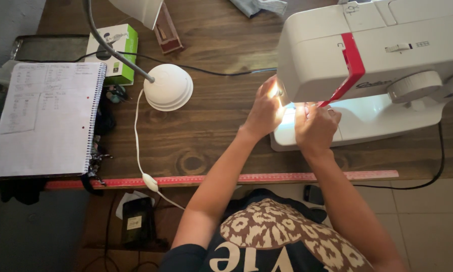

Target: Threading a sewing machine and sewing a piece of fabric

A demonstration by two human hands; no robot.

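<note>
1. Head view, hands: left hand (263, 112) raised at the near-left corner of the sewing machine (372, 65), back of the hand up, fingers curled toward the lit needle area under the machine's head; forearm running down and left from there toward the body.
2. Right hand (314, 126) just beside the left, pressed against the front of the sewing machine below its red stripe (351, 65), fingers bent inward, forearm slanting down and right.
3. Grip: fingers of both hands partly closed, but fingertips lost in glare and behind the knuckles; cannot tell what, if anything, either holds.
4. Hidden or unclear: needle and foot washed out by the machine's lamp and covered by the hands; right end of the sewing machine cut off by the frame; writing on the notebook (45, 118) too small to make out.
5. Shapes and materials: sewing machine of smooth white plastic, boxy, with round dials at its right, standing on the dark knotted wooden table (206, 146).
6. Left of the sewing machine: round ribbed white lamp base (168, 86) with a grey gooseneck, then a green and white box (116, 50), then the spiral-bound notebook.
7. In front of the sewing machine, along the table's near edge: long flat red ruler (221, 179).
</note>
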